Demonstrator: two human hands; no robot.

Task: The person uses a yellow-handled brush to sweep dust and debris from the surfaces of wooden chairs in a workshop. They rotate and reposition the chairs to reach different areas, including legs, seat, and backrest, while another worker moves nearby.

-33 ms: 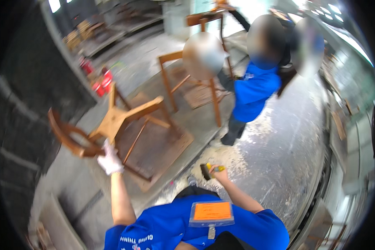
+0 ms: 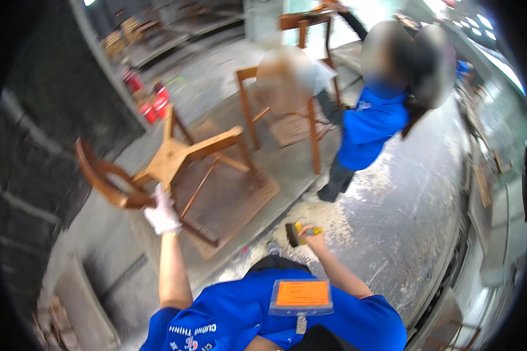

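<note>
Left hand (image 2: 161, 214) grips one chair (image 2: 173, 159); right hand (image 2: 315, 236), one brush (image 2: 298, 233).

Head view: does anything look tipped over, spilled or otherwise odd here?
Yes. The wooden chair lies tipped, legs up, gripped by the gloved left hand. Pale sawdust is scattered over the floor near the right hand holding a brush.

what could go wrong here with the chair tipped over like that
1. The left hand, in a white glove, alone grips the tilted wooden chair; it might slip or swing.
2. A co-worker in blue stands close beyond the chair's legs and could be struck.
3. Sawdust on the shiny floor may be slippery while the right hand holds a brush.
</note>
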